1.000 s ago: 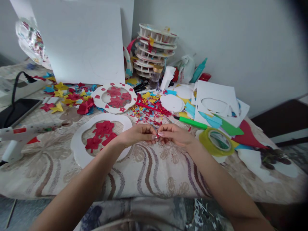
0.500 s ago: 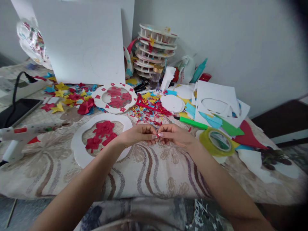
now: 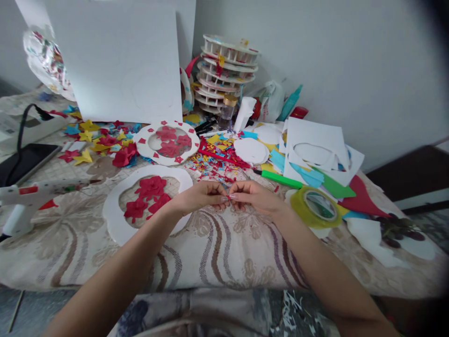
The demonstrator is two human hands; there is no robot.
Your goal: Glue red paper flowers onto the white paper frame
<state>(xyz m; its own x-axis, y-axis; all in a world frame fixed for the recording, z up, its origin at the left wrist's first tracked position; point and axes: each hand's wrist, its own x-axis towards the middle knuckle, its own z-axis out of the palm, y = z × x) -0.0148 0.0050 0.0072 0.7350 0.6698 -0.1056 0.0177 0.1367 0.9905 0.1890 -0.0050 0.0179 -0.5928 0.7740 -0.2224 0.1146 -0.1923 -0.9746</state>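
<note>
Fingertips meet over the patterned tablecloth, where my left hand (image 3: pixel 208 194) and my right hand (image 3: pixel 250 195) both pinch a tiny red paper piece (image 3: pixel 228 197). Its shape is mostly hidden by the fingers. Under my left forearm lies a white scalloped ring (image 3: pixel 114 208) with red paper flowers (image 3: pixel 151 187) inside its opening. Behind that ring rests a second white ring (image 3: pixel 142 145), dotted with small red pieces and with red flowers in its middle. Beyond my hands are small paper scraps (image 3: pixel 224 161) in red, yellow and blue.
A glue gun (image 3: pixel 31 199) lies at the left near a phone (image 3: pixel 28 161). To the right are a green cutter (image 3: pixel 280 179), yellow tape (image 3: pixel 298 208) and cut white sheets (image 3: pixel 312 135). A tiered white stand (image 3: pixel 228 70) and a white board (image 3: pixel 122 61) stand at the back.
My hands stay almost in place, with the fingertips shifting very slightly around the red paper piece. Nothing else on the table has visibly moved.
</note>
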